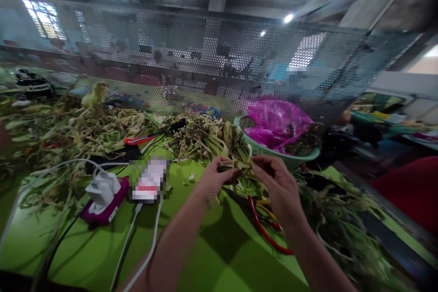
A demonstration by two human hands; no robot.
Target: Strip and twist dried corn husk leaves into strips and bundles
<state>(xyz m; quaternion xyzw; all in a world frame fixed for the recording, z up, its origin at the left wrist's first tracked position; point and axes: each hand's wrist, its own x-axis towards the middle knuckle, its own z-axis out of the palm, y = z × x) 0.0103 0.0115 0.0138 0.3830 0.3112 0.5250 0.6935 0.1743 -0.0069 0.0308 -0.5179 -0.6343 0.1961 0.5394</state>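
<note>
Pale dried plant strips [241, 164], which look like husk or leaf, stretch between my two hands above the green table. My left hand [217, 177] is closed on one end, thumb pressed against the fingers. On the other side my right hand [275, 180] pinches the strips between thumb and fingertips. Beneath and beside the right hand lies a pair of red-handled pliers or cutters [263, 230], partly covered by that hand. A loose pile of dried stalks and leaves [201, 139] lies just beyond my hands.
A green basket [297, 159] with a pink plastic bag [278, 123] stands behind my right hand. At left are a phone [150, 180] on a cable, a purple power strip [106, 210] with white plugs, and a red cutter [140, 140]. A perforated metal screen [191, 64] stands behind.
</note>
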